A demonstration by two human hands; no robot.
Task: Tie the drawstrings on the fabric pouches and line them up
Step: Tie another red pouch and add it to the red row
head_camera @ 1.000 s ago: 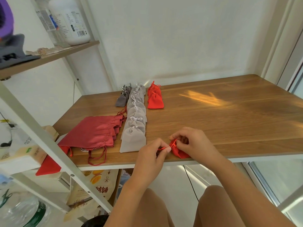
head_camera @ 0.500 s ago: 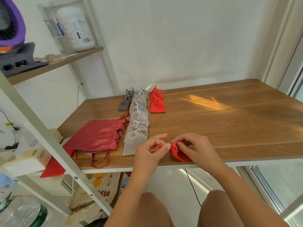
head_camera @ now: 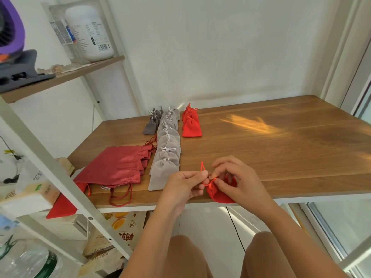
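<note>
- The left hand [head_camera: 180,187] pinches the red drawstring [head_camera: 202,168] between thumb and forefinger, with the other fingers curled in. A loop of cord stands up just above the pinch.
- The right hand [head_camera: 241,182] curls its fingers over the neck of a small red pouch [head_camera: 219,195]. The pouch lies under and between the two hands, at the near edge of the table [head_camera: 281,153]. I cannot tell which fingertips grip cord and which grip cloth.
- The knot on this pouch looks half made: a loop is formed but not yet drawn tight.
- Just beyond the left hand runs a long row of light grey pouches [head_camera: 166,157], each with a tied bow. Farther off and slightly to that hand's left is a short row of dark grey pouches [head_camera: 151,125].
- Well beyond the gap between the hands sits a short row of red pouches [head_camera: 190,126], already tied. The one in hand probably belongs at its near end.
- Still to do: to the left of the left hand, just beside the grey row, large dark-red pouches [head_camera: 116,167] lie flat in a stack with their cords trailing loose.
- A white shelf frame [head_camera: 40,153] slants farther out on the left hand's side.
- The grey row is near the left hand, so a wide pull on the cord could nudge it. The pouch in hand could also slip off the edge.
</note>
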